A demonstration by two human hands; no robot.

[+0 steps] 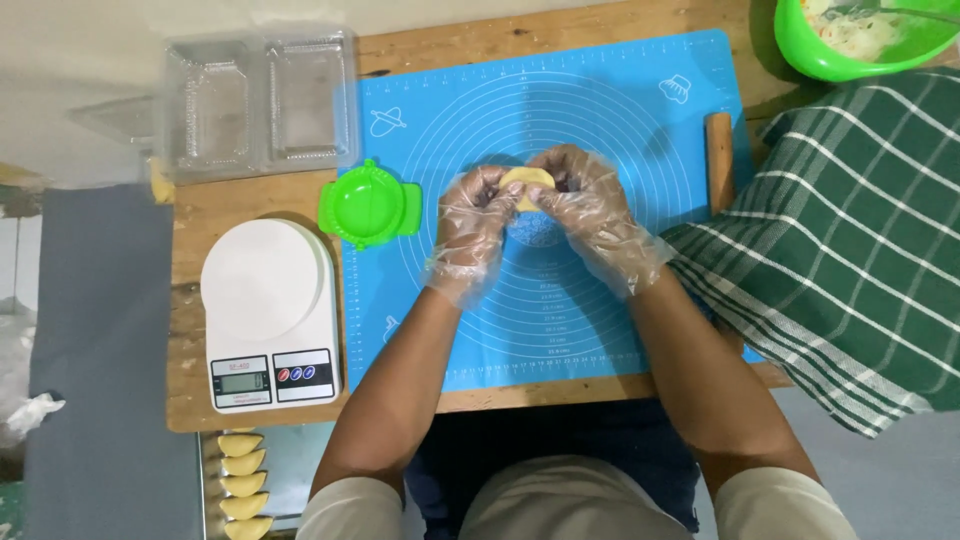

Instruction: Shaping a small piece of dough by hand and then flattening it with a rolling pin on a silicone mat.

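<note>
Both my hands wear thin clear plastic gloves and meet over the middle of a blue silicone baking mat (600, 110). Between them I hold a small pale yellow piece of dough (527, 183), pinched from both sides. My left hand (472, 215) grips its left edge and my right hand (590, 205) grips its right edge. The dough is held just above the mat and is partly hidden by my fingers.
A green dumpling press (368, 204) lies at the mat's left edge, a white kitchen scale (268, 310) beside it. A clear plastic clamshell box (258, 105) sits at back left. A wooden rolling pin (719, 160), green-checked cloth (850, 250), green bowl of filling (860, 40), and several folded dumplings (243, 485).
</note>
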